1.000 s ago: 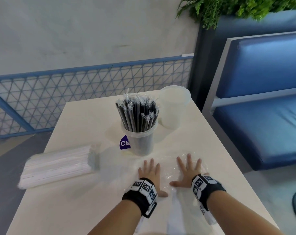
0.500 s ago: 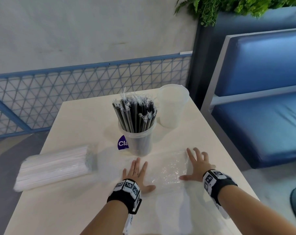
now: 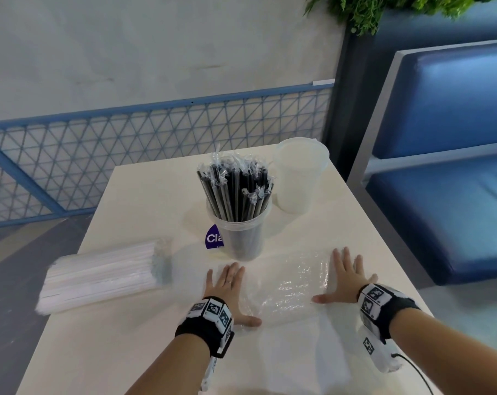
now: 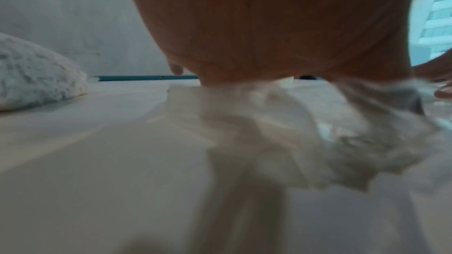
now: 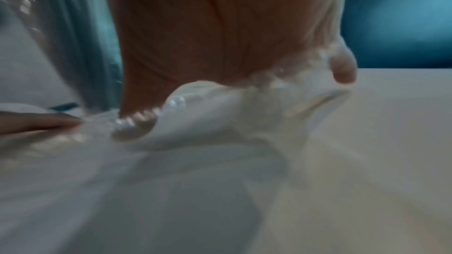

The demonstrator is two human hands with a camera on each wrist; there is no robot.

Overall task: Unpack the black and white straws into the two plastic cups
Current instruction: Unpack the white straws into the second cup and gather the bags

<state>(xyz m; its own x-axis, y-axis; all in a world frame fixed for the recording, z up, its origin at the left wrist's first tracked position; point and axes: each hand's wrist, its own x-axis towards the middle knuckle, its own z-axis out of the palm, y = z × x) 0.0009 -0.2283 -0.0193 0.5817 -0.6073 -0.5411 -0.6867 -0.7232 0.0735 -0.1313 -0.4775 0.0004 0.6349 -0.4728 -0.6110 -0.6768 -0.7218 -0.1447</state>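
A clear plastic cup (image 3: 243, 238) in the middle of the table holds several wrapped black straws (image 3: 235, 189). Behind it to the right stands a second, frosted cup (image 3: 300, 178) with no straws showing. A sealed pack of white straws (image 3: 99, 276) lies at the table's left edge, also seen as the pack (image 4: 31, 72) in the left wrist view. An empty clear plastic wrapper (image 3: 287, 283) lies flat in front of the cups. My left hand (image 3: 227, 283) presses its left end with straight fingers. My right hand (image 3: 345, 276) presses its right end, palm down.
The cream table (image 3: 122, 346) ends close on the left and right. A blue bench seat (image 3: 452, 201) stands to the right, a blue mesh railing (image 3: 127, 155) behind the table. A purple label (image 3: 214, 238) sits beside the straw cup.
Both hands have slid apart across the wrapper, the left going left and the right going right, spreading it flat. The cups and the white pack stay put.
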